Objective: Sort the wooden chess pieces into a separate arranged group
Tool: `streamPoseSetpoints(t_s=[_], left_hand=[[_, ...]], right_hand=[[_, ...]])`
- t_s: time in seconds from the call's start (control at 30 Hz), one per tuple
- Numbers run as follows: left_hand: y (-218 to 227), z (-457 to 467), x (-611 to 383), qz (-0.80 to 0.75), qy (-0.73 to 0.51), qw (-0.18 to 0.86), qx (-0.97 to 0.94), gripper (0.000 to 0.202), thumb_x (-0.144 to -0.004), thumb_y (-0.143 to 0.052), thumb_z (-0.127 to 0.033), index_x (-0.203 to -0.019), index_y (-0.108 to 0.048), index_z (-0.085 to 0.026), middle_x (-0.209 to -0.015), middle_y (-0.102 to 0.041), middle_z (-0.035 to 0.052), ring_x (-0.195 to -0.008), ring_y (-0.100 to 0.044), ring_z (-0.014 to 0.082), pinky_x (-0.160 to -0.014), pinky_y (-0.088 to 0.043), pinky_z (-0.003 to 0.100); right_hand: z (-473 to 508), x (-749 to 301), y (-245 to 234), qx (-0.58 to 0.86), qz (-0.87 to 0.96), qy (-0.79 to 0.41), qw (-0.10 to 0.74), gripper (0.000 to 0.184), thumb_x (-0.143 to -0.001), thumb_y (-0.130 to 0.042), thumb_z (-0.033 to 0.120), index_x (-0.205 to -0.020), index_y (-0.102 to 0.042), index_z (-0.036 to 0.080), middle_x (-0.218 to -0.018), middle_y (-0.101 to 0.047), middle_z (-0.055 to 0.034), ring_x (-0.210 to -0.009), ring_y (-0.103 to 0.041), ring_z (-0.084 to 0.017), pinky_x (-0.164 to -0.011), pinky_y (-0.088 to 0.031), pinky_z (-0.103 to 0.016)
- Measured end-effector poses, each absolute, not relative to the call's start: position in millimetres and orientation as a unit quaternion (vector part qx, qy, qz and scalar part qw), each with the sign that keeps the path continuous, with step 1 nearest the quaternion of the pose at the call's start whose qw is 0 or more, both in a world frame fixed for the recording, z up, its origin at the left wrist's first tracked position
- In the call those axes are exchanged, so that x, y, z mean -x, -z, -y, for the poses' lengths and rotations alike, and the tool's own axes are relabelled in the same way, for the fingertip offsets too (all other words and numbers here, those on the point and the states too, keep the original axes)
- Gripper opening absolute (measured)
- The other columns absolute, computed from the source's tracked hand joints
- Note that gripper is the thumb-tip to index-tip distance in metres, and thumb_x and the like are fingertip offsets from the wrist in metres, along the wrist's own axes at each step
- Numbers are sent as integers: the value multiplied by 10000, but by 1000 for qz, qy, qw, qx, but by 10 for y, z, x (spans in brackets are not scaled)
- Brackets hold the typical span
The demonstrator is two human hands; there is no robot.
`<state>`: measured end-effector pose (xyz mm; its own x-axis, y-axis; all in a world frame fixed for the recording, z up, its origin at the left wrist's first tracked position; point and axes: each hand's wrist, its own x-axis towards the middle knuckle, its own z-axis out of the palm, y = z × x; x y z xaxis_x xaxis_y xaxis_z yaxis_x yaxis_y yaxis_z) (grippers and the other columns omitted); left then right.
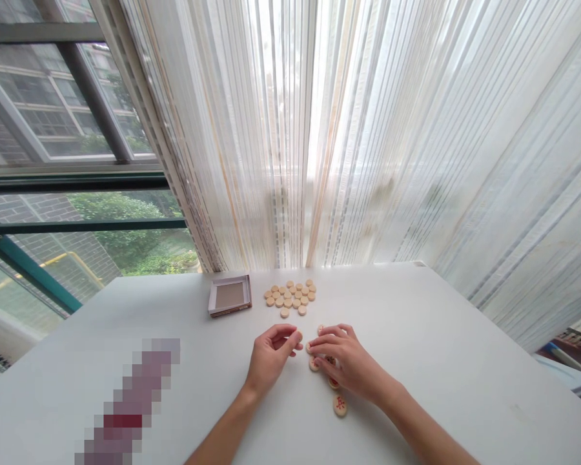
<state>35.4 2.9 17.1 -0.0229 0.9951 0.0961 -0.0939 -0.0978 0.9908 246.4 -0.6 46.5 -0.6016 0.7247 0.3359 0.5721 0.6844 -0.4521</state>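
Observation:
My left hand (pixel 270 356) rests on the white table (pixel 440 336), its fingers curled and pinching a round wooden game piece (pixel 299 336) at the fingertips. Close beside it my right hand (pixel 347 358) lies with bent fingers over a few more wooden pieces (pixel 314 365), touching one at its fingertips. A single piece with a red character (pixel 339 405) sits beside my right wrist. Farther back several blank-side-up pieces (pixel 291 296) lie grouped flat.
A small open cardboard box (pixel 229 296) lies to the left of the grouped pieces. A blurred-out patch (pixel 130 403) covers part of the near left tabletop. Sheer striped curtains (pixel 368 142) hang behind the table, with a window (pixel 68 129) at the left.

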Motion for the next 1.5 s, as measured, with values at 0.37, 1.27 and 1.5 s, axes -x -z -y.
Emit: streamPoseSetpoints(t_s=[0.37, 1.27, 1.5], left_hand=[[-140, -34, -350, -440, -529, 518, -508, 324, -821, -767, -379, -1023, -675, -142, -905, -752, 80, -799, -758, 229, -653, -584, 287], [-282, -59, -281, -451, -490, 479, -571, 277, -857, -714, -424, -932, -631, -170, -855, -726, 50, -778, -754, 226, -723, -582, 316], [-391, -297, -287, -482, -404, 410, -660, 280, -902, -610, -424, -1032, -652, -180, -993, -744, 87, -883, -745, 236, -754, -571, 323]], right_hand=[[-83, -2574, -454, 388, 841, -132, 353, 215, -963, -589, 188, -1110, -699, 298, -1067, -737, -32, -1045, -628, -239, -958, -421, -434], [-96, -2607, -506, 400, 781, -228, 422, 167, -985, -536, 260, -1082, -673, 254, -982, -673, -57, -925, -651, -213, -848, -543, -354], [-319, -2772, -316, 434, 788, -219, 379, 222, -983, -522, 253, -1108, -705, 267, -1092, -690, -69, -1059, -631, -237, -948, -525, -409]])
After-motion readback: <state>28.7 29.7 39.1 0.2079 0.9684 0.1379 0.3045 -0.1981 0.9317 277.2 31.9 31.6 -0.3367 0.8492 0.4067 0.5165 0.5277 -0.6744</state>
